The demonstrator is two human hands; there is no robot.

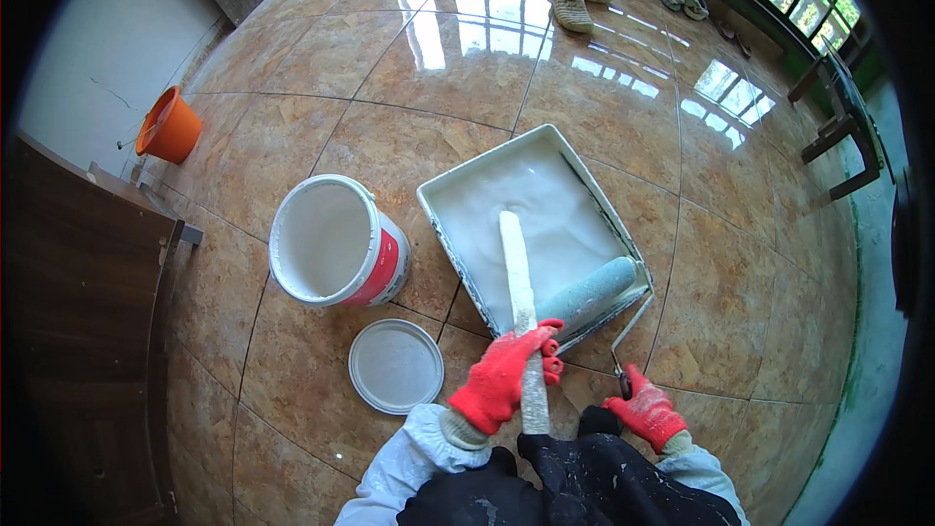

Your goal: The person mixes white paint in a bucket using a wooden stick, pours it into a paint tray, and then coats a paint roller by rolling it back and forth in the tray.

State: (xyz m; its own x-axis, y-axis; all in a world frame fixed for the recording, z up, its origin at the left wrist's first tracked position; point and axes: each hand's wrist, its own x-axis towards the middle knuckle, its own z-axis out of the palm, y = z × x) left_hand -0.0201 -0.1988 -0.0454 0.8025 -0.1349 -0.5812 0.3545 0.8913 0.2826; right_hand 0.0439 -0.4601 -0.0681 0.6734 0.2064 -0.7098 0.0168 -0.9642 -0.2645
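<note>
My left hand [502,380], in a red glove, is closed round a flat stirring stick [519,278] coated in white paint. The stick's far end dips into the white paint [531,185] that fills the white tray [454,251]. A pale blue paint roller [589,292] lies across the tray's near right corner. Its wire frame reaches over the rim to the handle, which my right hand [651,413], also red-gloved, grips just outside the tray. Left of the tray stands an open white bucket [390,268] with a red label. Its round white lid [395,366] rests on the floor nearby.
Brown glossy tiles [321,394] cover the floor. An orange bucket [170,127] stands by the left wall, beyond dark wooden furniture [78,331]. Beige clogs [573,12] and other shoes sit at the back. A dark wooden stand [842,127] is on the right.
</note>
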